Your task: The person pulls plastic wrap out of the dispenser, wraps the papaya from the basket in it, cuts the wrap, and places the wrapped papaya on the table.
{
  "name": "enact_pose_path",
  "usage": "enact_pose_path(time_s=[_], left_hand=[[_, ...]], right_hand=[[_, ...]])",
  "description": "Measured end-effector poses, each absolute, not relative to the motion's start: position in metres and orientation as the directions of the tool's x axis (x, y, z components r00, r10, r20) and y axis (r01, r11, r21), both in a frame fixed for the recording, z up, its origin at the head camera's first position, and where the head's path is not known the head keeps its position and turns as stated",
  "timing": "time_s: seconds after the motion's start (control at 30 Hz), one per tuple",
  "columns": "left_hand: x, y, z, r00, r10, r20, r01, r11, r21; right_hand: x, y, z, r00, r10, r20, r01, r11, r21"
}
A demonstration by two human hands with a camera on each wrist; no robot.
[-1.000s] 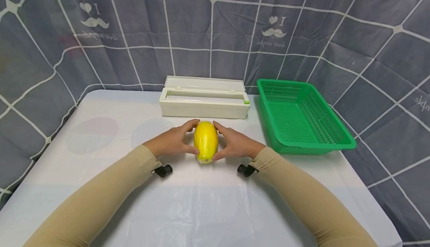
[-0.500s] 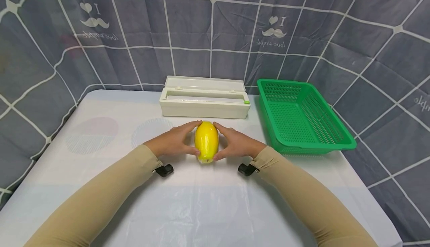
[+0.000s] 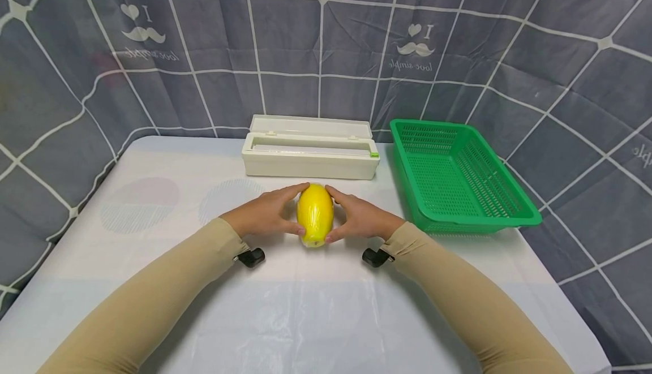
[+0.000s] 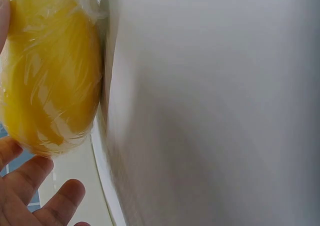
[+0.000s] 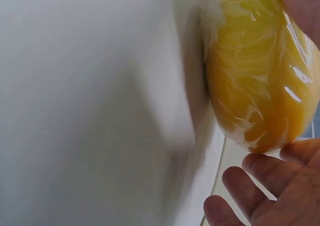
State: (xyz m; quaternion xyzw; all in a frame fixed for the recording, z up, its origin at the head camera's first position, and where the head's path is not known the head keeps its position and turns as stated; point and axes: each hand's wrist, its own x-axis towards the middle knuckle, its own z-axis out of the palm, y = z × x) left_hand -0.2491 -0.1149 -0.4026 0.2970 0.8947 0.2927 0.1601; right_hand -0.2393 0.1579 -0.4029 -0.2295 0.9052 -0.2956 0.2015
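In the middle of the table, a yellow oval fruit (image 3: 314,214) lies with its long side pointing away from me. Clear cling film wraps it, wrinkled over the yellow skin (image 4: 55,81) in the left wrist view. My left hand (image 3: 265,211) holds it from the left, thumb at the near end and fingertips at the far end. From the right, my right hand (image 3: 363,215) holds it the same way. In the right wrist view, fingertips touch the fruit's (image 5: 260,81) far end while other fingers spread apart from it.
Behind the fruit stands a long white cling film dispenser box (image 3: 311,166), its lid (image 3: 311,126) raised and a roll inside. A green perforated plastic basket (image 3: 460,176) is at the right. The white-covered table (image 3: 305,317) backs onto a grey checked curtain (image 3: 285,34).
The fruit and both hands have shifted very slightly to the right. Both hands keep their hold; the box and basket stay where they were.
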Motion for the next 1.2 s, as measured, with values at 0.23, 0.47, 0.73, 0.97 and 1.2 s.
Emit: enact_pose_path(time_s=[0.23, 0.47, 0.73, 0.97, 1.2], left_hand=[[-0.2504, -0.1152, -0.4041, -0.769, 0.629, -0.112, 0.445, 0.654, 0.612], [-0.2527, -0.1149, -0.407, -0.764, 0.637, -0.103, 0.458, 0.648, 0.609], [-0.253, -0.1149, -0.407, -0.766, 0.635, -0.102, 0.456, 0.647, 0.611], [-0.2526, -0.1144, -0.4061, -0.765, 0.636, -0.102, 0.453, 0.643, 0.617], [-0.2525, -0.1136, -0.4054, -0.766, 0.634, -0.106, 0.448, 0.644, 0.62]], right_hand=[[-0.2401, 0.1586, -0.4028, -0.819, -0.527, -0.226, -0.294, 0.724, -0.623], [-0.24, 0.1597, -0.4002, -0.823, -0.522, -0.225, -0.291, 0.727, -0.621], [-0.2399, 0.1602, -0.3979, -0.822, -0.525, -0.219, -0.292, 0.72, -0.629], [-0.2405, 0.1614, -0.3975, -0.824, -0.528, -0.204, -0.304, 0.717, -0.628], [-0.2402, 0.1651, -0.3976, -0.83, -0.521, -0.199, -0.306, 0.725, -0.617]])
